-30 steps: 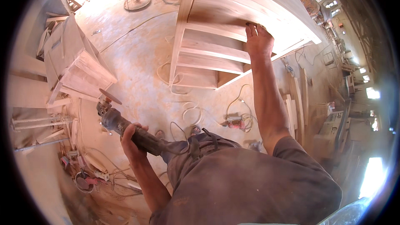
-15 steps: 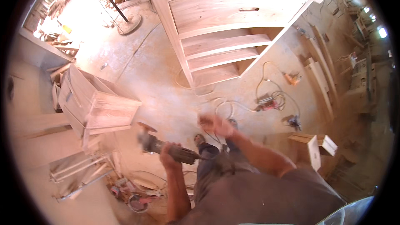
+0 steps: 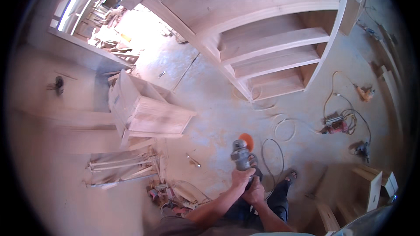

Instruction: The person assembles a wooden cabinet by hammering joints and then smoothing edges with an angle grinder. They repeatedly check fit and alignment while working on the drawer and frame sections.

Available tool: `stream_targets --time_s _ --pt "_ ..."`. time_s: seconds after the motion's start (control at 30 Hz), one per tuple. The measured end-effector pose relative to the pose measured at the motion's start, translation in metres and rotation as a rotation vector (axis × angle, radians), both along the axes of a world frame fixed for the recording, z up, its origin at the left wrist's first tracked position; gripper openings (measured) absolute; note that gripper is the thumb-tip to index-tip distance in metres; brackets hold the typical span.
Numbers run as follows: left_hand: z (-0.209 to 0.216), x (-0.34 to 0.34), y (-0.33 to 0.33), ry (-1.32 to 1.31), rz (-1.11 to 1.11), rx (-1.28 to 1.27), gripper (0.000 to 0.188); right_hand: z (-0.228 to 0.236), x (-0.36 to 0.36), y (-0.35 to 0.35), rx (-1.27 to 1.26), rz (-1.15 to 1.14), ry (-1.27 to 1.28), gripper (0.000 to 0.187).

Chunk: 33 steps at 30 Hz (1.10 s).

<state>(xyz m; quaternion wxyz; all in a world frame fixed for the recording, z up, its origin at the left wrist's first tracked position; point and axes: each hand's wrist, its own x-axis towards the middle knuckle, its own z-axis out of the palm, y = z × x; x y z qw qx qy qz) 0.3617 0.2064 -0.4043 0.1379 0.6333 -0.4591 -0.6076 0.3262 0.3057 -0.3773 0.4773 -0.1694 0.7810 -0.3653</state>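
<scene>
Clearly, both hands are wrapped around the sander: the left hand (image 3: 243, 178) grips its body behind the metal head, and the right hand (image 3: 254, 192) closes on the rear part, just beside the left. How the hidden fingers lie, I cannot tell. The sander (image 3: 240, 155) is in front of the person's legs, its head pointing away from the body, and its orange disc (image 3: 247, 141) stands at the far end with its rim over the floor (image 3: 218, 116).

That floor opens out ahead of the disc and spreads between the small cabinet (image 3: 159, 116) on the left and the big dresser (image 3: 249, 4) beyond. The dresser's lower corner points toward the person, well apart from the disc; its shelf edges run across the front, one above another. The small cabinet's near corner also juts into this open stretch.

Looser ground edges are marked by cords: a dark cord (image 3: 283, 161) curves just beside the right foot (image 3: 292, 175), and a pale cable (image 3: 286, 139) coils farther out toward a red tool (image 3: 337, 125). Drawers (image 3: 373, 190) bound the lower right, and long clamps (image 3: 124, 163) lie at left, near the wall.
</scene>
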Motion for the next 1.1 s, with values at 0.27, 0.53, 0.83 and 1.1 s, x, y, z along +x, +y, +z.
stream_targets --time_s 0.27,0.53,0.83,1.1 --pt "-0.039 -0.045 0.043 0.099 -0.364 0.326 0.040 -0.079 -0.012 0.080 -0.385 -0.433 -0.193 0.062" --pt "-0.058 -0.082 0.075 -0.145 -0.649 0.200 0.048 -0.101 -0.025 0.084 -0.607 -0.819 -0.319 0.067" --pt "-0.047 -0.103 0.091 -0.229 -0.950 0.075 0.064 -0.091 -0.033 0.098 -0.679 -0.942 -0.383 0.066" --pt "-0.019 -0.115 0.099 -0.285 -1.033 0.028 0.057 -0.101 -0.025 0.106 -0.681 -0.986 -0.473 0.061"
